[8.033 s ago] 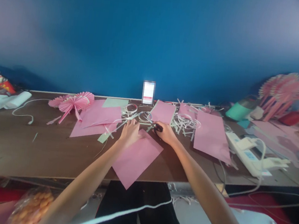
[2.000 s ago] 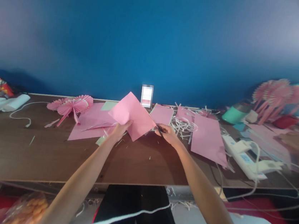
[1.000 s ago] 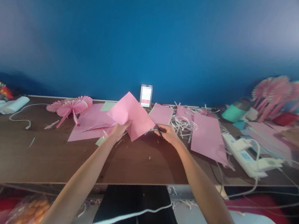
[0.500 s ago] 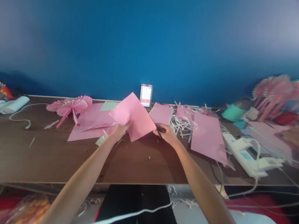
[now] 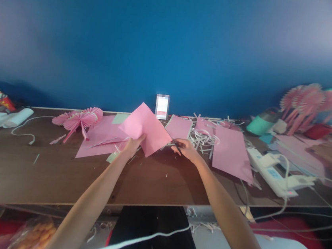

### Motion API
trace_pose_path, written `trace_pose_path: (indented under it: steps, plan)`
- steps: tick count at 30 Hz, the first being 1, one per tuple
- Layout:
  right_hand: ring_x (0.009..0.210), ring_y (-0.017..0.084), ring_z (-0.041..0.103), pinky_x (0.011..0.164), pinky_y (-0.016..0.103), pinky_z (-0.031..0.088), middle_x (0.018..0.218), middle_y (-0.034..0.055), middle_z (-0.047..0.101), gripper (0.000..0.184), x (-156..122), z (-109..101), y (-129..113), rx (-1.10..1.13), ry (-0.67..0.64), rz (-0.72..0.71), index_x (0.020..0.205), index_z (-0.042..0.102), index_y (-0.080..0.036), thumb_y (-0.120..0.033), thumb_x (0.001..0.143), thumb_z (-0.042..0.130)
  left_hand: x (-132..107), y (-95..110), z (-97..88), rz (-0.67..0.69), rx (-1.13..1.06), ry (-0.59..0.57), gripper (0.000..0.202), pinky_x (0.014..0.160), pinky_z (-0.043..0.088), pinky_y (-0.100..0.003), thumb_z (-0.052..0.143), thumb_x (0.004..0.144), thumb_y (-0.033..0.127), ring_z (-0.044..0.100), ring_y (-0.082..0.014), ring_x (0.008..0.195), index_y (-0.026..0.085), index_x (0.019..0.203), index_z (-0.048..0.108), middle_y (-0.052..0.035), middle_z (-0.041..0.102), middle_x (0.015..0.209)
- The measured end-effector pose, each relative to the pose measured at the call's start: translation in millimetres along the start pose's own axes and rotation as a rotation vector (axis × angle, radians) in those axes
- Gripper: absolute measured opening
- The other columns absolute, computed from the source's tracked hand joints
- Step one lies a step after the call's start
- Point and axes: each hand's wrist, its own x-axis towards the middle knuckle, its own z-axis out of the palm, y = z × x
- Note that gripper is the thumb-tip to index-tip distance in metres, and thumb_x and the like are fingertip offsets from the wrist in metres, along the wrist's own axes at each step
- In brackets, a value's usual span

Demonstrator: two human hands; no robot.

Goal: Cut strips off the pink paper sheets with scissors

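My left hand (image 5: 135,144) is closed on a pink sheet of paper (image 5: 150,128), holding it tilted above the table with one corner pointing up. My right hand (image 5: 186,149) grips a pair of dark scissors (image 5: 178,146) at the sheet's right edge. The blades are thin, and I cannot tell how far apart they stand. More pink sheets (image 5: 105,133) lie left of my left hand. Right of my right hand is a pile of curled white paper strips (image 5: 203,138), with another pink sheet (image 5: 231,152) beside it.
Pink folded paper fans (image 5: 81,119) lie at left; several more stand at right (image 5: 309,99) by a teal cup (image 5: 260,122). A white power strip (image 5: 271,172) with cables sits on the right. A phone (image 5: 162,107) leans against the blue wall. The brown table's (image 5: 57,184) front edge runs below my forearms.
The pink sheet has shifted slightly left with my left hand. The scissors have drawn back a little from the sheet's right corner, and more of them shows.
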Motion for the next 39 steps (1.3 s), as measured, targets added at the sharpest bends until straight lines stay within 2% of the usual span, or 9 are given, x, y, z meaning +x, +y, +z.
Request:
trace_pose_path:
  steps: [3,8,14,19,29,36,39]
  plan:
    - [0.05,0.01,0.05,0.051,0.024,0.043,0.06,-0.0006,0.057,0.041,-0.7,0.1,-0.6,0.011,0.009,0.004,0.098,0.066,-0.013,-0.04,0.068,0.07,-1.2,0.7,0.1,-0.015,0.024,-0.021,0.055,0.102,0.04,-0.042,0.073,0.069,0.038,0.053,-0.0253,0.117,0.015,0.116,0.058,-0.0133,0.06,0.122]
    - [0.052,0.011,0.051,0.051,0.024,0.043,0.06,-0.0003,0.058,0.031,0.0,2.6,-1.8,0.004,-0.001,-0.012,0.087,0.066,-0.014,-0.039,0.069,0.068,-4.3,4.0,2.4,-0.02,0.112,-0.02,0.053,0.103,0.039,-0.042,0.075,0.067,0.038,0.051,-0.0268,0.118,0.016,0.113,0.06,-0.012,0.058,0.125]
    - [0.052,0.011,0.052,0.051,0.024,0.044,0.067,0.0006,0.06,0.039,3.1,8.1,-1.0,0.041,0.04,-0.002,0.096,0.065,-0.015,-0.039,0.067,0.07,-5.4,4.2,4.1,-0.039,0.146,-0.03,0.053,0.102,0.038,-0.043,0.075,0.067,0.039,0.051,-0.0282,0.119,0.015,0.111,0.061,-0.0127,0.059,0.125]
    - [0.053,0.01,0.049,0.053,0.023,0.042,0.067,-0.0013,0.057,0.038,2.5,9.0,-0.5,0.049,0.04,-0.017,0.099,0.065,-0.015,-0.036,0.068,0.07,-4.2,1.7,3.0,-0.037,0.123,-0.022,0.055,0.103,0.038,-0.043,0.076,0.065,0.038,0.052,-0.0273,0.118,0.016,0.113,0.061,-0.0117,0.058,0.125]
    - [0.073,0.016,0.057,0.066,0.025,0.045,0.079,0.0023,0.062,0.041,5.4,5.5,7.8,-0.022,0.065,-0.04,0.1,0.065,-0.014,-0.037,0.066,0.07,-6.7,7.5,5.5,-0.039,0.117,-0.067,0.053,0.102,0.039,-0.042,0.076,0.066,0.037,0.052,-0.0276,0.117,0.015,0.111,0.061,-0.0124,0.058,0.126]
    - [0.072,0.015,0.057,0.068,0.025,0.045,0.079,0.0018,0.061,0.037,4.9,5.4,5.9,0.018,0.055,-0.038,0.098,0.066,-0.015,-0.035,0.067,0.071,-4.6,2.5,0.9,-0.039,0.152,-0.084,0.052,0.102,0.039,-0.044,0.074,0.066,0.04,0.052,-0.0284,0.116,0.016,0.111,0.062,-0.0123,0.059,0.124]
    - [0.066,0.014,0.055,0.064,0.026,0.045,0.073,0.0009,0.06,0.037,3.8,5.7,4.6,0.024,0.054,-0.024,0.098,0.066,-0.015,-0.036,0.068,0.07,-5.7,4.5,1.8,-0.035,0.171,-0.087,0.054,0.101,0.039,-0.044,0.075,0.065,0.041,0.053,-0.0286,0.115,0.015,0.111,0.062,-0.0131,0.059,0.124]
